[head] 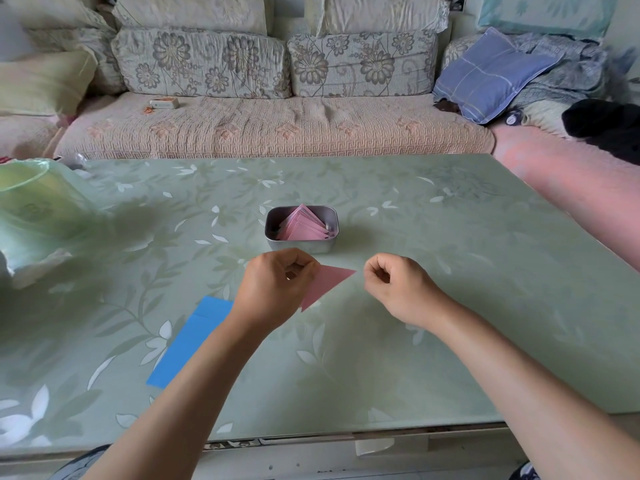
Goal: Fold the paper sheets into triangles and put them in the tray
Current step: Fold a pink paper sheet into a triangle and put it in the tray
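- Left edge of the frame: a pale green plastic bag (pixel 38 209) lies on the floral table (pixel 433 323).
- Lower left of centre: blue paper sheets (pixel 188 344) lie flat on the table, their near-right corner hidden by the left forearm.
- Centre: the left hand (pixel 277 289), fingers curled, pinches a pink folded triangle (pixel 327 284) by its left part.
- Just above centre: a metal tray (pixel 301 244) holds a stack of pink folded triangles (pixel 304 225).
- Right of centre: the right hand (pixel 398 289) is curled into a loose fist, gripping nothing visible, just beside the held triangle's right tip.
- Top of the frame: a floral sofa (pixel 277 126).
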`<state>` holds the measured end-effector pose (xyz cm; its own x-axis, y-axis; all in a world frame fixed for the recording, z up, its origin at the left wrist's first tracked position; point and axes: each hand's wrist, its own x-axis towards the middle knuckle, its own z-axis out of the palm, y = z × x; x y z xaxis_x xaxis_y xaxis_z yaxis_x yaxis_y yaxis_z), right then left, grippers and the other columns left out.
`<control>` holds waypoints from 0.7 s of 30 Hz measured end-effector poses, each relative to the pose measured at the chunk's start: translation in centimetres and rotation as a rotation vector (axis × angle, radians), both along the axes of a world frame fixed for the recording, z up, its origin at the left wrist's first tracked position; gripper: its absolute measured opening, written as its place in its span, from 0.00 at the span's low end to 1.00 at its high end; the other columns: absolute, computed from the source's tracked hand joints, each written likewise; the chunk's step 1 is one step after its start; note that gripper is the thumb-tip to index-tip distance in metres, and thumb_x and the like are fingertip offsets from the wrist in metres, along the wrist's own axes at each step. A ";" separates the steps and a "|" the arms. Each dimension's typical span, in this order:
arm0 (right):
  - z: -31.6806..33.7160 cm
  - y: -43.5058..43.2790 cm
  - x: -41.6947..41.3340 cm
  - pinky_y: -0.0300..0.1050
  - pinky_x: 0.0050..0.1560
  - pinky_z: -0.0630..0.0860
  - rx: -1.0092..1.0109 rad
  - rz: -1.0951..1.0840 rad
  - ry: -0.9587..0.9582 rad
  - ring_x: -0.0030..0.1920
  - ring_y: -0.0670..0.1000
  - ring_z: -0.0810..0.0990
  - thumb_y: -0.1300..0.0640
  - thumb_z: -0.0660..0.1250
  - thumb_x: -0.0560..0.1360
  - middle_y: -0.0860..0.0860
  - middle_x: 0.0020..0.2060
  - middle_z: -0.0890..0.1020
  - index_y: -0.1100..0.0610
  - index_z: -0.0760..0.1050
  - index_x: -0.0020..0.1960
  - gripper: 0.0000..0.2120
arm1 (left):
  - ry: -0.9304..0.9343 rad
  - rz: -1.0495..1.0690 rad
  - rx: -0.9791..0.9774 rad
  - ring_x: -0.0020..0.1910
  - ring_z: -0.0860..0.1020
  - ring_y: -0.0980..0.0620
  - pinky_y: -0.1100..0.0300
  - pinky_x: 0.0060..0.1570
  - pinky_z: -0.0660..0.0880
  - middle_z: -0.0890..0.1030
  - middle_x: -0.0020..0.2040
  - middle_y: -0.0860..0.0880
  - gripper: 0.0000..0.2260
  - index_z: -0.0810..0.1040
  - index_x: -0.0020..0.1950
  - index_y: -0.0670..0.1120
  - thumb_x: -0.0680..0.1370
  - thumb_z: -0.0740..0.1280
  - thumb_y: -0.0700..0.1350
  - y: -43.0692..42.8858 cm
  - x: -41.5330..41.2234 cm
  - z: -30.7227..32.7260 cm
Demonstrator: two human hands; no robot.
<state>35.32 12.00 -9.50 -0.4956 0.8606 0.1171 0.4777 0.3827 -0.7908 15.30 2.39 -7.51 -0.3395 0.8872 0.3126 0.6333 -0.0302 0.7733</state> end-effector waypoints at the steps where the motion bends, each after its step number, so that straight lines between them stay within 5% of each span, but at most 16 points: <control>1: 0.0 0.1 0.0 0.37 0.33 0.68 -0.016 -0.019 0.005 0.30 0.43 0.70 0.59 0.65 0.76 0.41 0.27 0.75 0.52 0.73 0.37 0.09 | -0.010 0.011 0.003 0.32 0.78 0.64 0.73 0.35 0.71 0.83 0.34 0.58 0.07 0.83 0.39 0.49 0.76 0.69 0.42 0.0 -0.2 0.0; 4: 0.2 0.0 -0.2 0.42 0.36 0.71 -0.054 -0.010 0.104 0.33 0.48 0.74 0.54 0.64 0.77 0.43 0.32 0.77 0.52 0.75 0.41 0.06 | -0.037 -0.015 -0.016 0.32 0.79 0.62 0.70 0.35 0.72 0.83 0.34 0.59 0.07 0.83 0.39 0.50 0.76 0.69 0.43 -0.1 -0.2 -0.1; 7: 0.3 -0.6 -0.6 0.36 0.32 0.69 -0.053 0.064 0.146 0.30 0.45 0.73 0.46 0.68 0.74 0.39 0.32 0.78 0.46 0.79 0.44 0.05 | -0.055 -0.068 -0.022 0.34 0.81 0.61 0.66 0.37 0.75 0.83 0.34 0.59 0.08 0.82 0.38 0.51 0.77 0.69 0.43 -0.2 0.4 -0.3; 13: 0.5 -0.9 -1.2 0.41 0.34 0.70 0.027 0.093 0.112 0.30 0.45 0.73 0.53 0.73 0.76 0.41 0.27 0.78 0.45 0.78 0.38 0.08 | 0.021 -0.121 -0.022 0.35 0.80 0.61 0.71 0.37 0.73 0.83 0.35 0.60 0.07 0.82 0.39 0.53 0.75 0.69 0.43 -0.4 0.3 -0.1; 16: 0.6 -1.5 -1.4 0.37 0.31 0.68 0.054 0.132 0.078 0.28 0.43 0.70 0.51 0.74 0.75 0.40 0.27 0.77 0.43 0.79 0.37 0.08 | 0.114 -0.206 0.028 0.34 0.80 0.59 0.68 0.35 0.74 0.82 0.34 0.60 0.05 0.83 0.39 0.53 0.72 0.69 0.51 -0.9 0.7 0.3; 21: 0.7 -2.0 -1.2 0.35 0.29 0.62 0.121 0.162 0.058 0.26 0.44 0.65 0.50 0.74 0.74 0.41 0.25 0.74 0.45 0.80 0.40 0.06 | 0.265 -0.254 0.090 0.32 0.79 0.57 0.60 0.36 0.76 0.81 0.31 0.56 0.06 0.84 0.39 0.50 0.73 0.71 0.50 -0.9 0.6 0.4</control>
<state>34.15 10.05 -8.77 -0.6155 0.7483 0.2473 0.3575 0.5447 -0.7586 15.85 1.53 -7.13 -0.0088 0.8978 0.4404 0.7748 -0.2723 0.5706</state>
